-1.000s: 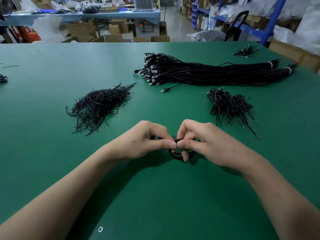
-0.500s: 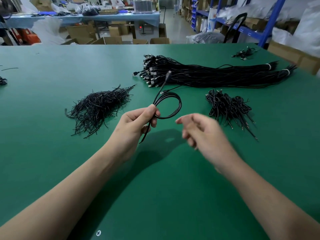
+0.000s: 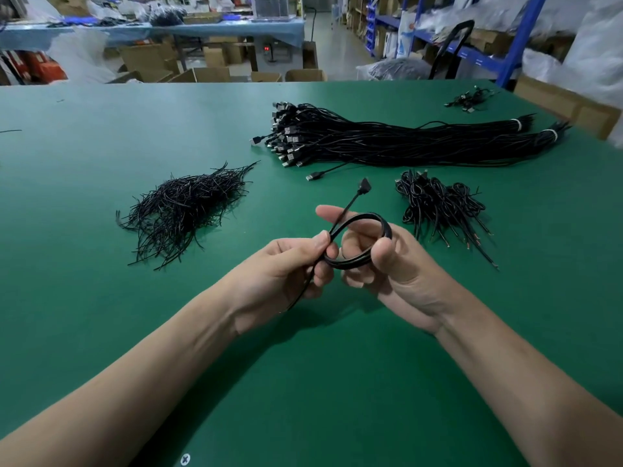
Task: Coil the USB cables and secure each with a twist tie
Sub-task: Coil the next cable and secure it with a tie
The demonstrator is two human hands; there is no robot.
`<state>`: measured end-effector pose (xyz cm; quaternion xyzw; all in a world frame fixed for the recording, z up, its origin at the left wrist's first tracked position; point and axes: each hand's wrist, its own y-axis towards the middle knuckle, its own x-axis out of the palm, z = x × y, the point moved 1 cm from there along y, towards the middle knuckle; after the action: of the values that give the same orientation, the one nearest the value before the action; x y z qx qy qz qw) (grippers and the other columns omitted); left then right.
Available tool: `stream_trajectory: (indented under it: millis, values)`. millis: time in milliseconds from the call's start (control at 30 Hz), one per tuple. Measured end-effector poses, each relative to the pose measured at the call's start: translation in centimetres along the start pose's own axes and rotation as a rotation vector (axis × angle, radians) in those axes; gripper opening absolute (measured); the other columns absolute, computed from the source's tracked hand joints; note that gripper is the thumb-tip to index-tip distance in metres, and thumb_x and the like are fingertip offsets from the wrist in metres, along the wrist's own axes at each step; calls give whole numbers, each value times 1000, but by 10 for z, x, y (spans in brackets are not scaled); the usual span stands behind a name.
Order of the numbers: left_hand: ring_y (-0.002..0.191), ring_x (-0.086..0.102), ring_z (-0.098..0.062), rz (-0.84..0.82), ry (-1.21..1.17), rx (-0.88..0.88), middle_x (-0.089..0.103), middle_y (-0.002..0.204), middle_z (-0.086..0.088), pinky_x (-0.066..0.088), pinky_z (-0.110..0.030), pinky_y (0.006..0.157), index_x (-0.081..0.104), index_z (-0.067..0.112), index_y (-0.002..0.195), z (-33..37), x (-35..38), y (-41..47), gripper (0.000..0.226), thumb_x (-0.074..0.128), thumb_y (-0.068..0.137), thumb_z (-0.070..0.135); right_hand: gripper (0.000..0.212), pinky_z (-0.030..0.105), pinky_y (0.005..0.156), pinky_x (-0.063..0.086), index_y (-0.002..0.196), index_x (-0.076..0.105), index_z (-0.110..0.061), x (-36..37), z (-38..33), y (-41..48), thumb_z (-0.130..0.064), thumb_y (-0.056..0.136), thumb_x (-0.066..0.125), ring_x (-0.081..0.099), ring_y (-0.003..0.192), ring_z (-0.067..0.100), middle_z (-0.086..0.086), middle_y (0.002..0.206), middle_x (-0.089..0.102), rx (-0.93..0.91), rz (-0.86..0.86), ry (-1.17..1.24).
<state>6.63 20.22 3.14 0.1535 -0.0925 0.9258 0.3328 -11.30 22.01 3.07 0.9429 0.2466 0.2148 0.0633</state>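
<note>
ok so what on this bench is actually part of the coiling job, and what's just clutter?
In the job: cable coil, held by left hand and right hand; twist tie pile; straight cable bundle; coiled cables pile.
Lying about: small cable cluster at far corner; table screw; cardboard boxes; blue shelving.

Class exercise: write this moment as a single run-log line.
step: coiling | left hand: pinches black USB cable loop | right hand: fingers through loop, thumb on it | black twist-tie pile: lies apart

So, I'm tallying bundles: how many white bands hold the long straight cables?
2. One white band near the farther bundle's right end, another on the nearer bundle beside it; more may be hidden.
</note>
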Motion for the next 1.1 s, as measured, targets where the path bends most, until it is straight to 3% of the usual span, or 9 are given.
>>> stream_trajectory:
  millis: [200, 367, 500, 700, 833, 900, 967, 1033, 1100]
  values:
    - [57, 47, -5, 8, -2, -59, 55, 62, 8, 39, -17, 53, 73, 25, 72, -4, 0, 0, 26, 59, 89, 39, 60, 16, 50, 39, 111, 75, -16, 3, 2, 1, -57, 67, 80, 48, 50, 3, -9, 63, 60, -22, 73, -19]
    - [56, 50, -6, 7, 28, -72, 57, 62, 5, 43, -19, 53, 73, 21, 72, -8, 3, 1, 24, 66, 84, 41, 40, 17, 43, 42, 87, 79, -20, 8, 2, -1, -55, 68, 74, 46, 39, 8, -2, 52, 55, -67, 198, -97]
    - [57, 51, -6, 3, 100, -71, 57, 64, 3, 46, -20, 56, 72, 12, 81, -9, 3, 1, 28, 60, 91, 36, 29, 17, 43, 42, 72, 75, -22, 10, 1, 1, -50, 70, 68, 47, 35, 10, 0, 49, 55, -71, 263, -148]
    - [56, 51, -11, 51, 388, -36, 58, 64, 2, 43, -18, 57, 68, 20, 66, -4, -2, -1, 38, 60, 96, 42, 31, 15, 43, 34, 75, 66, -19, 8, 2, 2, -48, 86, 61, 40, 43, 8, -4, 51, 50, -27, 288, -374]
    - [65, 52, -18, 121, 699, 87, 63, 73, -2, 42, -33, 63, 67, 7, 83, -3, -1, -1, 39, 53, 103, 38, 30, 15, 44, 33, 76, 63, -19, 7, 7, 2, -43, 93, 58, 40, 47, 6, -5, 53, 47, -25, 317, -414]
    - [69, 53, -21, 171, 879, 182, 65, 78, -1, 43, -39, 68, 68, 9, 93, -6, 2, 0, 32, 48, 107, 30, 33, 15, 45, 33, 77, 63, -16, 6, 9, 3, -43, 95, 58, 41, 50, 6, -5, 55, 47, -26, 355, -442]
    - [75, 59, -7, 226, 971, 279, 66, 85, 10, 45, -31, 72, 66, 17, 106, -7, 9, -1, 24, 44, 108, 27, 33, 19, 49, 34, 76, 64, -20, 4, 11, 3, -42, 99, 57, 42, 55, 9, -5, 58, 48, -28, 409, -506]
    - [90, 64, -6, 209, 1002, 326, 67, 96, 15, 47, -22, 81, 58, 23, 122, -7, 16, -2, 24, 41, 108, 33, 32, 27, 55, 37, 75, 64, -26, 3, 14, 4, -44, 100, 58, 45, 59, 13, -3, 62, 51, -37, 453, -536]
    - [91, 63, -4, 181, 1078, 318, 65, 94, 21, 45, -19, 79, 54, 31, 113, -9, 21, -1, 17, 41, 107, 39, 30, 37, 63, 44, 73, 63, -26, 4, 18, 5, -46, 95, 59, 50, 65, 18, 0, 66, 55, -38, 479, -487]
